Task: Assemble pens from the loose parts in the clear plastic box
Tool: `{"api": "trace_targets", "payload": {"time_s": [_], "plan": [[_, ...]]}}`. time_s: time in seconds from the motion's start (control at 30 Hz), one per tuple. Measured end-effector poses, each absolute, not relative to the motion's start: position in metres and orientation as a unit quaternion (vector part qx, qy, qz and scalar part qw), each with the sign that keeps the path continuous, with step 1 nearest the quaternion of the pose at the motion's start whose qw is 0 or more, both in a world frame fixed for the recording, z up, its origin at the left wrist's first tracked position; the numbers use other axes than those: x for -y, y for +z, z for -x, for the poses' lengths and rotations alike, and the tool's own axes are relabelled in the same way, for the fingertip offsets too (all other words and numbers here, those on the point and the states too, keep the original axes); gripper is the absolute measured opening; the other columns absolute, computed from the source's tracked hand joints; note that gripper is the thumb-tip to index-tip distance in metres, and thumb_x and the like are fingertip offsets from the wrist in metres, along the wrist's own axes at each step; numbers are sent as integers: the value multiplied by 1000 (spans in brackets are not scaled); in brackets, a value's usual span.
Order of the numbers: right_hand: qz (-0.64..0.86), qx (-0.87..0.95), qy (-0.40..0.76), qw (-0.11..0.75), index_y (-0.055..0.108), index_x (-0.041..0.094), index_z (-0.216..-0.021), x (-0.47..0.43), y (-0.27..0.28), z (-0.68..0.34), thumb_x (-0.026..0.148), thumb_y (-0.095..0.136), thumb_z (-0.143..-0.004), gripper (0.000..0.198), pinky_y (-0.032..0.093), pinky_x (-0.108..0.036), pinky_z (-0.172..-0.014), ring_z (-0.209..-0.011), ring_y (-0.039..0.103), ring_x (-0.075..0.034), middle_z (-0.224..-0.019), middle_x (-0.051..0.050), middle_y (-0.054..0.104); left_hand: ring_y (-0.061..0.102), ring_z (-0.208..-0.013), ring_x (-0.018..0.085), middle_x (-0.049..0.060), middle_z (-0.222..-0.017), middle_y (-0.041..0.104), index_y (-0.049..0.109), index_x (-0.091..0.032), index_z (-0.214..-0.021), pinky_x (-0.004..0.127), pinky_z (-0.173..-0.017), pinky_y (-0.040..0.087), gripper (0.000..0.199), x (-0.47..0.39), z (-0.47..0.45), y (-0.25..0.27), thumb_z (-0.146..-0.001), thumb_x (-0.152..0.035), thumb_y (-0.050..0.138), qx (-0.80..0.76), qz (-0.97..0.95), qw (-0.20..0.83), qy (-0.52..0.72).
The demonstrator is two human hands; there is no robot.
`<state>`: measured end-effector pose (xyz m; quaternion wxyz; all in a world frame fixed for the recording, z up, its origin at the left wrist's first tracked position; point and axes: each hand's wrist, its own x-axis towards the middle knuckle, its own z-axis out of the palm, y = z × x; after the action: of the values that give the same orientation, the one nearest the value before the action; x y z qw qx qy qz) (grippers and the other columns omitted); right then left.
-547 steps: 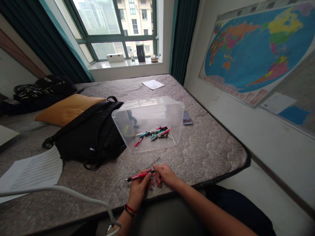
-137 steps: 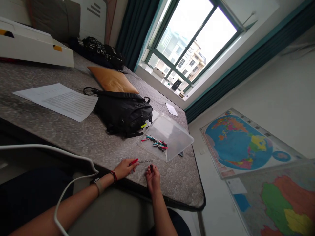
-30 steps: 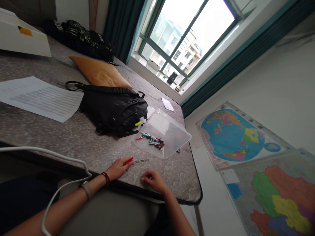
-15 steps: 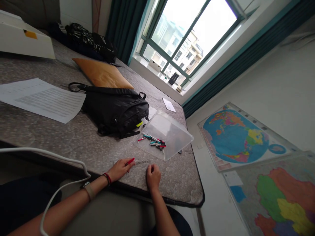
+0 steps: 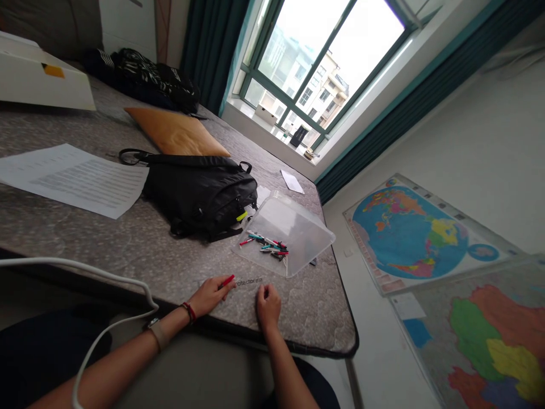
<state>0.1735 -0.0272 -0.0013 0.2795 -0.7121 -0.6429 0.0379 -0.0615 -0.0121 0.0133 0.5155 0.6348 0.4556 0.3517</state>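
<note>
Dark lettering [image 5: 247, 282] on the mattress [image 5: 309, 307] reads "otector" as far as I can make out, its ends unclear. The sheet of paper [image 5: 76, 179] has printed rows too small for me, as are any labels on the world map [image 5: 413, 233] and the lower map [image 5: 496, 335].

Window [image 5: 330, 57] at 1 o'clock, bright daylight. Dark green curtains [image 5: 215, 51] at 11 and 2. Pale wall [image 5: 485, 165] at 3; two maps [image 5: 409, 230] at 3–4. Grey mattress [image 5: 183, 261] from 9 to centre.
</note>
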Motion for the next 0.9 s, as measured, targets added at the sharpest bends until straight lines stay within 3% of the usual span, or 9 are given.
{"api": "trace_targets", "payload": {"time_s": [0.3, 0.9], "plan": [[714, 643, 38, 276, 54, 20, -70, 28, -2, -174, 35, 44, -94, 30, 31, -27, -63, -63, 52, -17, -68, -1, 59, 56, -63, 17, -1, -62, 59, 60, -19, -75, 25, -63, 37, 46, 12, 61, 16, -91, -58, 40, -465, -645, 494, 350], [721, 636, 44, 270, 52, 21, -69, 27, -1, -173, 35, 45, -93, 29, 31, -27, -63, -65, 52, -17, -68, -2, 59, 57, -64, 17, -1, -62, 59, 62, -20, -81, 25, -64, 38, 40, 13, 61, 18, -91, -52, 41, -470, -644, 492, 350]]}}
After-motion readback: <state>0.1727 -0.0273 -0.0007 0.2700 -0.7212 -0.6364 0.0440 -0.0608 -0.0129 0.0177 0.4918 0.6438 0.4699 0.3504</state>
